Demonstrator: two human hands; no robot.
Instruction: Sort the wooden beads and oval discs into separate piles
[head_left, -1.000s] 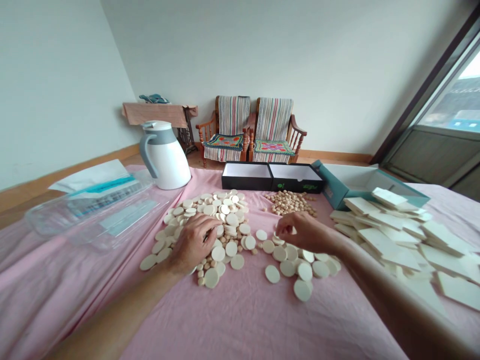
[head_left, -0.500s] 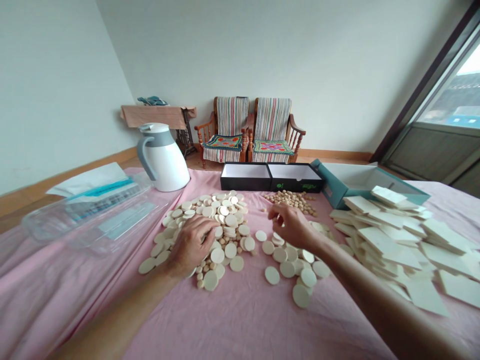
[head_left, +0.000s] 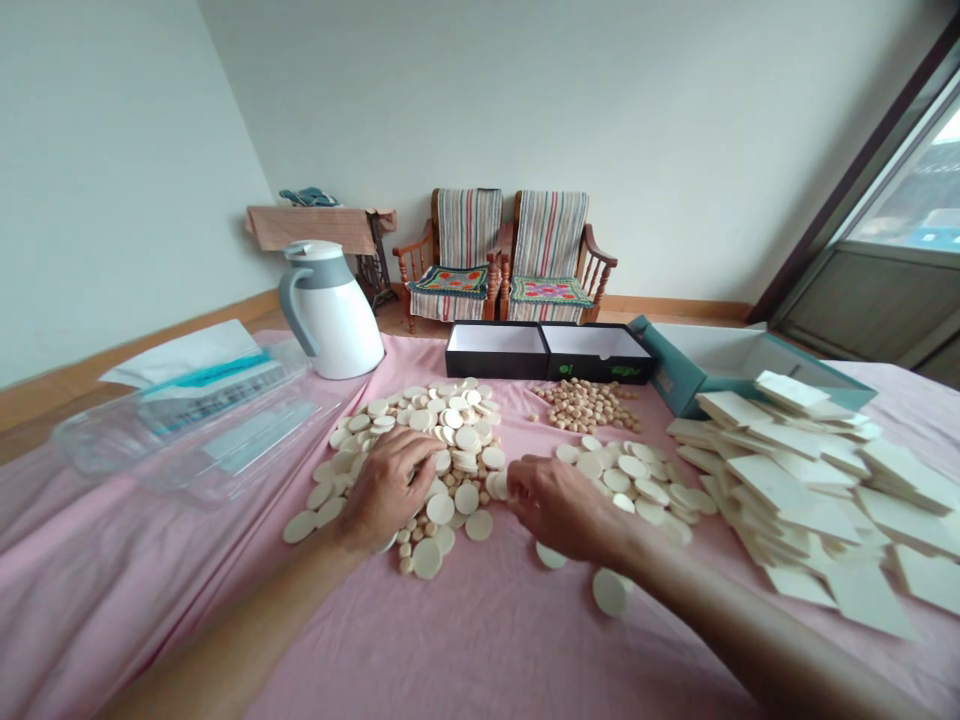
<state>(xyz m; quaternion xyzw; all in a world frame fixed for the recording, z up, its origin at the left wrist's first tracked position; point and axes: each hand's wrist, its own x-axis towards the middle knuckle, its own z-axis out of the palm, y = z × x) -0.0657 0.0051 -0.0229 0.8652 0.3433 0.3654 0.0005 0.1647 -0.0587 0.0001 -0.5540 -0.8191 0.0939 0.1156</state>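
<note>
My left hand (head_left: 391,484) rests on the left heap of pale round wooden discs (head_left: 466,438), its fingers curled down; anything under them is hidden. My right hand (head_left: 559,503) is at that heap's right edge, fingers bent and closed on a wooden disc (head_left: 496,486), partly covered by the fingertips. Small wooden beads (head_left: 414,538) are mixed among the discs between my hands. Beyond and beside my right hand lies a second group of round discs (head_left: 634,467). A separate pile of beads (head_left: 589,403) sits farther back.
Black open boxes (head_left: 496,362) and a teal box (head_left: 679,385) stand at the back. Square wooden tiles (head_left: 780,485) are heaped at right. A white jug (head_left: 341,325) and clear plastic packaging (head_left: 217,440) are at left on the pink cloth (head_left: 420,650).
My right hand has moved left and nearer, from above the right-hand discs to the edge of the left heap. My left hand has stayed about where it was.
</note>
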